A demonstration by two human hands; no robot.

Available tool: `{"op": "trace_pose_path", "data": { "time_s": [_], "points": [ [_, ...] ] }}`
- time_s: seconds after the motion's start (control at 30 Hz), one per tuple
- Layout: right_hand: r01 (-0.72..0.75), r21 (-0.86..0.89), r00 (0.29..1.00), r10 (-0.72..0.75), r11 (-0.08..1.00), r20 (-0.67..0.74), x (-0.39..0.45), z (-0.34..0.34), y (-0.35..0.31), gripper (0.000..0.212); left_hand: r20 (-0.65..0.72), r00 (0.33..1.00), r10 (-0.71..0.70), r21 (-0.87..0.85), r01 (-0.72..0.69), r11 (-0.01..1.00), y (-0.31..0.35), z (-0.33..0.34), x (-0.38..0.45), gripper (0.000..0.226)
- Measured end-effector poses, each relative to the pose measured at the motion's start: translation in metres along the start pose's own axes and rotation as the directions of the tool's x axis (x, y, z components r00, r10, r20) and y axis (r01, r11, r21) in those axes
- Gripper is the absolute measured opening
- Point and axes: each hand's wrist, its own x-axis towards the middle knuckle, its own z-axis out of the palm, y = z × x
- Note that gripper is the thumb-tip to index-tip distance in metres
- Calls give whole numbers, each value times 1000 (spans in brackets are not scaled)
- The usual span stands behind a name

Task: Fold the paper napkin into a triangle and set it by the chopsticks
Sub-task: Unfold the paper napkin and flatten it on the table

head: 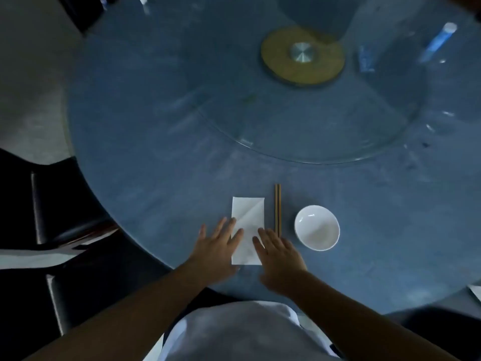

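Note:
A white paper napkin lies flat on the blue round table, a tall rectangle with a diagonal crease across its upper half. Just to its right, a pair of brown chopsticks lies parallel to it. My left hand rests flat with spread fingers on the napkin's lower left edge. My right hand lies flat with fingers apart over the napkin's lower right corner and the near end of the chopsticks. Neither hand grips anything.
A white empty bowl stands right of the chopsticks. A glass turntable on a yellow hub fills the table's far half. Black chairs stand at the left. A bottle lies at the far right.

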Motion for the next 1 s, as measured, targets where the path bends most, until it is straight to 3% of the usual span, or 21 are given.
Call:
{"op": "trace_pose_path", "data": {
  "time_s": [0.17,0.37,0.53,0.77,1.0],
  "points": [
    [82,-66,996,-80,995,32,0,13,-4,83,-102,971,217,61,-212,975,6,14,-7,75],
    [84,-8,996,-84,996,-41,-1,12,-3,75,-98,966,239,57,-234,971,9,17,-7,67],
    [20,74,998,-15,997,-56,-9,11,4,69,-186,941,283,37,-281,959,11,14,2,44],
    [-96,233,989,118,968,-85,-18,8,6,42,-256,919,300,22,-305,952,21,4,14,18],
    [79,87,985,-64,993,-160,-30,13,9,7,-314,921,230,-111,-277,955,23,3,18,3]
  ]
}}
